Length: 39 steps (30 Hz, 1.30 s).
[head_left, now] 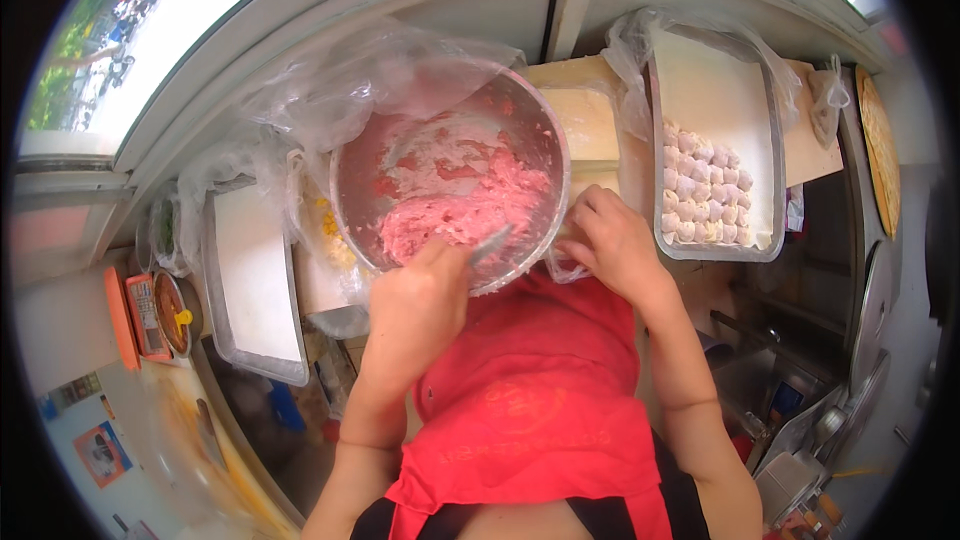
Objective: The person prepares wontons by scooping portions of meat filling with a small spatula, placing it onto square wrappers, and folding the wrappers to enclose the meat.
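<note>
My left hand [424, 296] is closed around a flat metal spatula or blade [491, 242] at the near rim of a large metal bowl [559, 165]. Pink ground meat [465, 202] lies in the bowl, and clear plastic film covers its far part. My right hand [611, 240] is just right of the bowl, fingers bent, over a stack of pale dough wrappers [581, 127] in plastic; whether its fingertips grip a wrapper cannot be told. Further right, a metal tray [778, 165] holds rows of filled wontons [705, 191] on white lining.
At left stand a white-lined metal tray [259, 277], a round pot of red sauce [174, 315] with a yellow utensil and an orange scale [142, 315]. Plastic film [322, 97] bunches behind the bowl. A round board [877, 150] leans far right, above metal lids.
</note>
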{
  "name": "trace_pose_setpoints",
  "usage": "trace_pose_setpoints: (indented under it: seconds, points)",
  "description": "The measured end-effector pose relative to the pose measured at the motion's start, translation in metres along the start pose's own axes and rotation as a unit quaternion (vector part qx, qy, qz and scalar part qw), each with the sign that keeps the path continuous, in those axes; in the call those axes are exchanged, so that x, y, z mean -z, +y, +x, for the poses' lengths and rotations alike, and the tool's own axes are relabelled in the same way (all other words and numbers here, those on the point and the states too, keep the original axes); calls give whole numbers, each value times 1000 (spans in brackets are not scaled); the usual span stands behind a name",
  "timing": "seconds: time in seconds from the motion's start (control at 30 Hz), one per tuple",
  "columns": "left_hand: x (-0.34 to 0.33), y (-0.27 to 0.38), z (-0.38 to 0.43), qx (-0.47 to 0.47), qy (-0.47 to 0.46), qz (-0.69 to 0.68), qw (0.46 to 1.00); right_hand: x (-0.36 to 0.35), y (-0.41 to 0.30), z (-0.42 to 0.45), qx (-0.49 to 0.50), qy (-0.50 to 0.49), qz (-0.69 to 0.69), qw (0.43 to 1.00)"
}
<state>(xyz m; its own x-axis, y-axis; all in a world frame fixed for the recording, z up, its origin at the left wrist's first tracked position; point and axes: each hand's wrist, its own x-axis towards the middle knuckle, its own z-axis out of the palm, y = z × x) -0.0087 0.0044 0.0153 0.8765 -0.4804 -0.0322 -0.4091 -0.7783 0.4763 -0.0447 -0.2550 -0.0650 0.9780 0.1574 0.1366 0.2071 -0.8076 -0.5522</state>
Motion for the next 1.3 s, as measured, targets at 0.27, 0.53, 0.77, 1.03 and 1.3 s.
trace_pose_setpoints:
  seconds: [0.27,0.53,0.77,1.03,1.3]
  points:
    - [-5,-1,4,15,39,-2,999,-3,-6,5,-1,2,-9,1000]
    - [1,-4,9,4,30,-123,992,-10,-5,4,-13,18,-35,999]
    - [-2,-17,9,-7,-32,-215,976,-7,-1,2,-35,15,12,999]
    - [2,-15,7,29,-34,-336,941,-8,-6,2,-16,25,0,1000]
    - [1,-19,10,-29,-49,-115,992,-6,-1,5,-61,64,58,994]
